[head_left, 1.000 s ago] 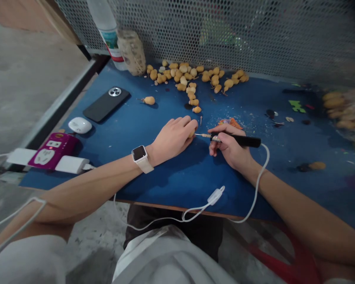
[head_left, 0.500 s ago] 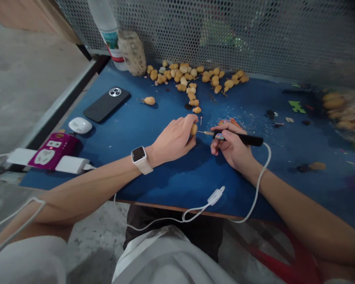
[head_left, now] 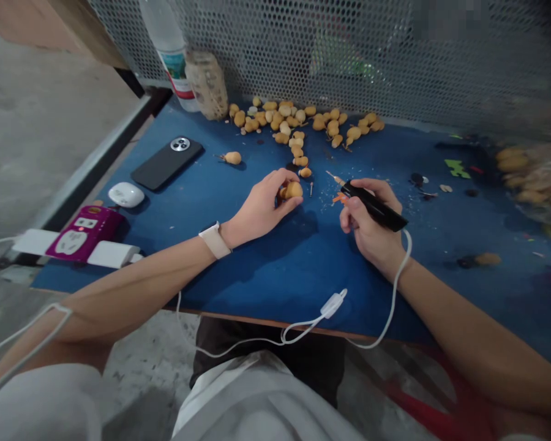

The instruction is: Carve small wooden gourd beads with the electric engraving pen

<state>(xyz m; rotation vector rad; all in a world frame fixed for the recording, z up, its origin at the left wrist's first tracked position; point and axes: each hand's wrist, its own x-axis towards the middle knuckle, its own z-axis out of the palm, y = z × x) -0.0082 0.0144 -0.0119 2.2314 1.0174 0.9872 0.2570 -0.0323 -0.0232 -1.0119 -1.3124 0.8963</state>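
Note:
Between the thumb and fingers of my left hand (head_left: 269,199) is a small tan gourd (head_left: 292,190), turned with its rounded end to the right. My right hand (head_left: 371,220) grips a black corded pen tool (head_left: 375,207) like a pen. Its thin tip points up and left, apart from the gourd. A white cable (head_left: 401,269) runs from its rear end past my wrist to an inline switch (head_left: 333,305). Orange scraps (head_left: 340,198) lie by my right fingers, with pale shavings around them. A short row of gourds (head_left: 298,152) stretches away beyond my left hand.
Many gourds (head_left: 284,113) lie along the mesh panel (head_left: 275,55). A bottle (head_left: 172,61) and a jar (head_left: 207,86) stand at the back left. Left are a phone (head_left: 168,164), a white case (head_left: 126,195) and a purple power strip (head_left: 85,236). A bag of gourds (head_left: 528,177) sits right.
The tool's tip has moved away from the gourd, up and to the right, and now tilts upward. My left hand has shifted slightly left and turned, showing more of the gourd.

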